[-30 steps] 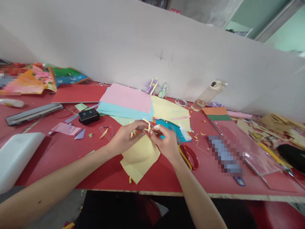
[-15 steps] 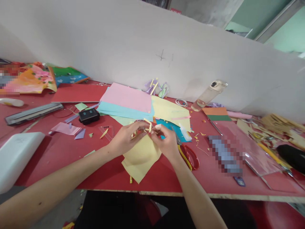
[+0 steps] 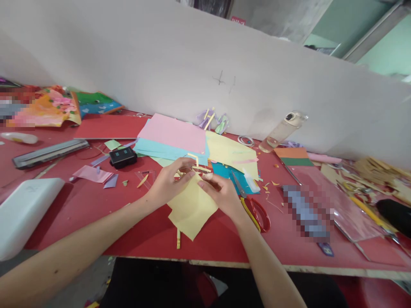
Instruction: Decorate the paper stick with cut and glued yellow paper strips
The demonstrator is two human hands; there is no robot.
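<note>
My left hand [image 3: 168, 182] and my right hand [image 3: 221, 193] meet over the middle of the red table [image 3: 96, 201]. Both pinch thin yellow paper strips [image 3: 196, 165] that stick up between the fingertips. Under the hands lies a pale yellow sheet [image 3: 191, 209], tilted like a diamond. Behind them is a stack of pink, light blue and yellow paper [image 3: 175, 134]. Red-handled scissors [image 3: 255, 209] lie just right of my right hand. A small white glue bottle [image 3: 251, 182] rests on a teal sheet beyond it.
A black small device [image 3: 122, 156] and pink scraps [image 3: 93, 174] lie to the left. A white box [image 3: 22, 211] sits at the left edge, with a long grey tool [image 3: 48, 152] behind it. A clear bottle [image 3: 282, 130] leans on the wall. Craft clutter fills the right end.
The hands shifted slightly, with my right hand lowered and its fingers turned over the strips. The view moved a little, and the yellow sheet now sits a bit further right.
</note>
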